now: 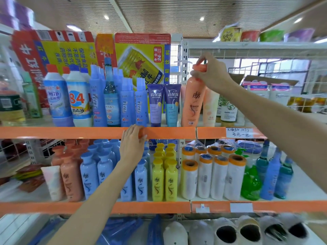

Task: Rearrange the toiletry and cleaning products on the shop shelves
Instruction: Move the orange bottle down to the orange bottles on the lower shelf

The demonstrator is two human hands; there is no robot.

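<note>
Head view shows the right hand (211, 73) with its fingers closed around the cap and neck of an orange shampoo bottle (193, 99), which stands upright on the upper shelf (168, 132) just right of two tubes (163, 103) and touching a paler peach bottle (210, 105) on its other side. The left hand (133, 145) rests on the orange front edge of that shelf, fingers loosely curved over the lip and gripping no product. The orange bottle looks like smooth, rigid plastic, and if full it would be fairly heavy with its weight low. Held by the cap alone it could swing or slip, so a grip around the waist of the body would probably be steadier. More orange bottles (70, 174) stand on the lower shelf (150, 207), at the left.
</note>
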